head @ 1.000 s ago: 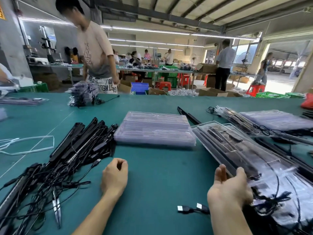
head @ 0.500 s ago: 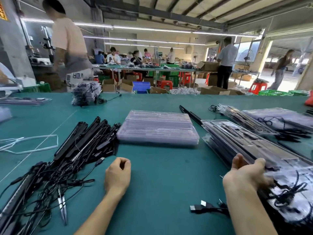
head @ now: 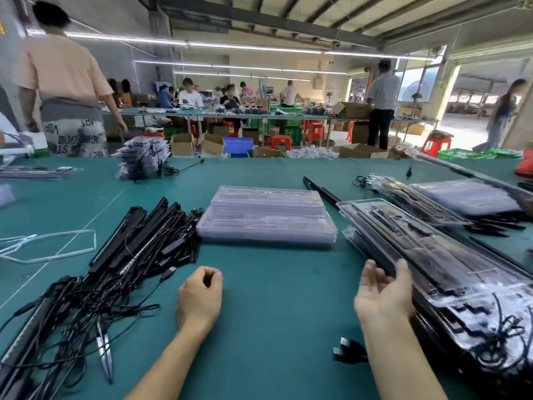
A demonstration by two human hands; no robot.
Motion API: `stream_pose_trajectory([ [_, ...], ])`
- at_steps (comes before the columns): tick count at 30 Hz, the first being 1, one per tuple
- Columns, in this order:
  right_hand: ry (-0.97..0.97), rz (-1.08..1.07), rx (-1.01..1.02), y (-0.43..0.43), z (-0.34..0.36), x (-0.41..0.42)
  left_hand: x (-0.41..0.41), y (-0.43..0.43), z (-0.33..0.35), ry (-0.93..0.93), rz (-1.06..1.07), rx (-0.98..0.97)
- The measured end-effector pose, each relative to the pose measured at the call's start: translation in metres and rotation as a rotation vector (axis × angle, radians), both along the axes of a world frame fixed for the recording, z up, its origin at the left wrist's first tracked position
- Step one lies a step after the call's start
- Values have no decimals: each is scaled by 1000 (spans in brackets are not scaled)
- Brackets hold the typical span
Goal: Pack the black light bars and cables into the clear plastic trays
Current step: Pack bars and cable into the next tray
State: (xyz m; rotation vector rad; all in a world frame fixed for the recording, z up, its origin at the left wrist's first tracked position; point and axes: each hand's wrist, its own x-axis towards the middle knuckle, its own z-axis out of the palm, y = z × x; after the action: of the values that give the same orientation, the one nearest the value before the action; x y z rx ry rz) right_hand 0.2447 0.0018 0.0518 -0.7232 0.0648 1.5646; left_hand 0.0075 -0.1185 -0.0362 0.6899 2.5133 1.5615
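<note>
The packed trays lie right of the stack of empty clear trays. Our right hand has come off their top and now lies open, its straight fingers at their near edge. The pile of black light bars and cables waits left of that stack, so we judge a fresh tray comes next, while our left hand, in front of the stack, stays curled in an empty fist.

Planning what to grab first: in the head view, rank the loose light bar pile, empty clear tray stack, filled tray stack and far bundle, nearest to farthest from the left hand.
1. loose light bar pile, just left of the left hand.
2. empty clear tray stack, ahead, centre.
3. filled tray stack, right side.
4. far bundle, across the table.
</note>
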Motion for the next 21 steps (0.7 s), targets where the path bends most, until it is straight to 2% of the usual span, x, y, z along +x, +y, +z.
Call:
stream_pose_trajectory([
  [3,-29,275,79,14,-5,-12,0,-1,0,-3,2,13],
  [6,-1,317,129,33,2,-21,-1,-1,0,-9,13,33],
  [14,96,131,108,69,15,-10,-1,-2,0,-13,14,42],
  [18,-15,50,63,74,12,-12,-3,-2,-1,-28,18,50],
  [21,-169,-13,40,77,7,-9,-8,0,-2,-17,30,49],
])
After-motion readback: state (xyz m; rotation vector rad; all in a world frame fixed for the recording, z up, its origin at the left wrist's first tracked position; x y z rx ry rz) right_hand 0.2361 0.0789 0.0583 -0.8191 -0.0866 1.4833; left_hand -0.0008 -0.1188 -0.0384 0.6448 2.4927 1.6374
